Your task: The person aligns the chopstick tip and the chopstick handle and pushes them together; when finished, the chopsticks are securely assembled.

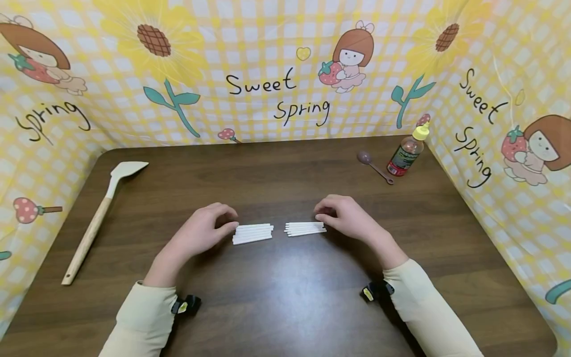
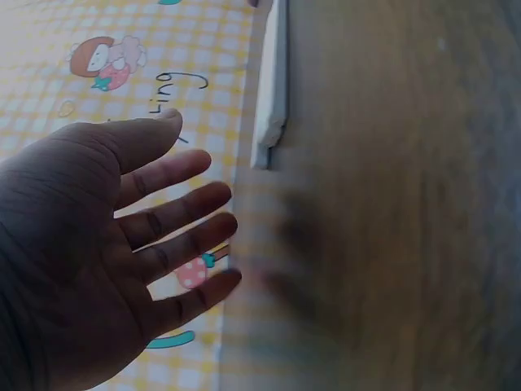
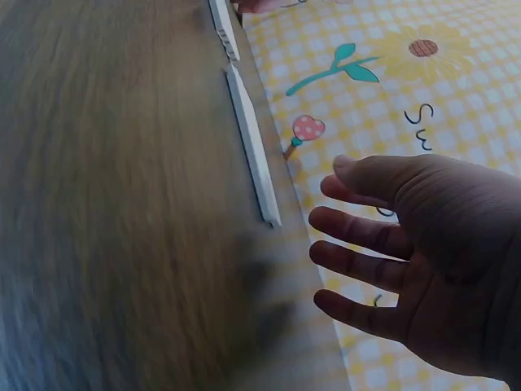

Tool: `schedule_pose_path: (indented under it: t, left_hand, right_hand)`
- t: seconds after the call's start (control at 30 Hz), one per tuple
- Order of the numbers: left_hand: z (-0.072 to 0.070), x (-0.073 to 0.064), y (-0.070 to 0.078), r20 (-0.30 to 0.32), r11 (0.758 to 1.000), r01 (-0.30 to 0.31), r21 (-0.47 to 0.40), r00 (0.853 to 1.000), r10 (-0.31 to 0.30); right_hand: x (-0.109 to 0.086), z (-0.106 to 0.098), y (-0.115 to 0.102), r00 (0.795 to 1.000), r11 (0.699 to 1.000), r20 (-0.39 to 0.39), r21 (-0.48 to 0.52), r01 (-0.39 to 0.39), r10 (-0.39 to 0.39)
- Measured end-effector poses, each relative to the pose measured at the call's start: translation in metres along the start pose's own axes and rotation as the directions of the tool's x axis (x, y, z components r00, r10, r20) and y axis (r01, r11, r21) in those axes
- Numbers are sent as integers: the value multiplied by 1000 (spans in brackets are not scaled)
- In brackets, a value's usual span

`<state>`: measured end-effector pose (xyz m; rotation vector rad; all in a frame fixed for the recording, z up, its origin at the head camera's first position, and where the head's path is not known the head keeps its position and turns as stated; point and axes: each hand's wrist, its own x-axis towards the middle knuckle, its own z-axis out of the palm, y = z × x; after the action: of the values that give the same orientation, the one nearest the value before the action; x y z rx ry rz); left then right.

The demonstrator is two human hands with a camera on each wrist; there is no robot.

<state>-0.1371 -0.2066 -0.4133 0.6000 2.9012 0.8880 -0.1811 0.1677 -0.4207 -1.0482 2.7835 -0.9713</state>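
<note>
Two small bundles of thin white sticks lie side by side near the middle of the table, a narrow gap between them. At the outer end of the left bundle (image 1: 253,234) is my left hand (image 1: 202,229), fingers relaxed and gently bent. My right hand (image 1: 350,217) hovers by the outer end of the right bundle (image 1: 305,228) in much the same pose. In the left wrist view the left hand (image 2: 106,236) shows spread fingers with nothing in them. The right wrist view likewise shows the right hand (image 3: 440,252) holding nothing, apart from the sticks (image 3: 255,151).
A white spatula (image 1: 109,193) with a wooden handle lies at the left. Toward the back right are a purple-brown spoon (image 1: 373,166) and a bottle with a yellow cap (image 1: 405,154). Patterned yellow checked cloth (image 1: 263,44) stands around the brown table (image 1: 276,302).
</note>
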Motion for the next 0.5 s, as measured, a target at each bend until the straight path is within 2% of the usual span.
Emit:
schedule_pose_path:
  t: [0.23,0.5]
  left_hand:
    - [12,8,-5,-15,997,-60,-54,998,60]
    - [21,15,-4,18,994,-42,-99,999,44]
  right_hand:
    - [11,12,-2,999,1000,50,11,10,-10]
    - [19,22,-5,996,999,86,49,1,-5]
